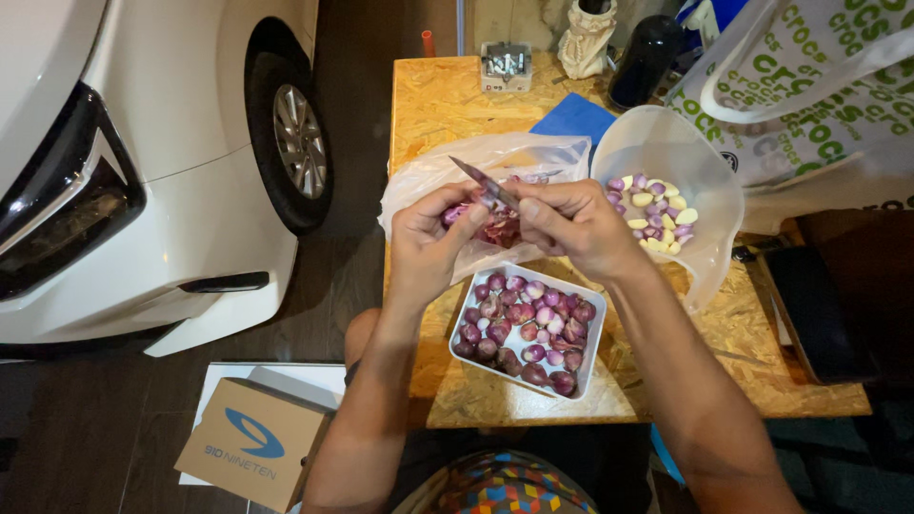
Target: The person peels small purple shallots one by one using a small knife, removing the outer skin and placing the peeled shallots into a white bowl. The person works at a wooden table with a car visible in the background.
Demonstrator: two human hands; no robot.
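- Left hand (430,236) — closed round a shallot (455,214), only partly in view between the fingers.
- Right hand (571,224) — gripping a knife (486,184), blade pointing to 10 o'clock, tip over the shallot.
- Bag (447,171) — clear plastic, open behind the hands at 12 o'clock; purple peelings inside.
- Tray (592,354) — white, square, at 6 o'clock just below the hands; full of unpeeled shallots.
- Bowl (666,143) — translucent, at 3 o'clock; peeled cloves in it.
- Bench (438,95) — chipboard top, carries all of these.
- Car (143,143) — white, at 9 o'clock.
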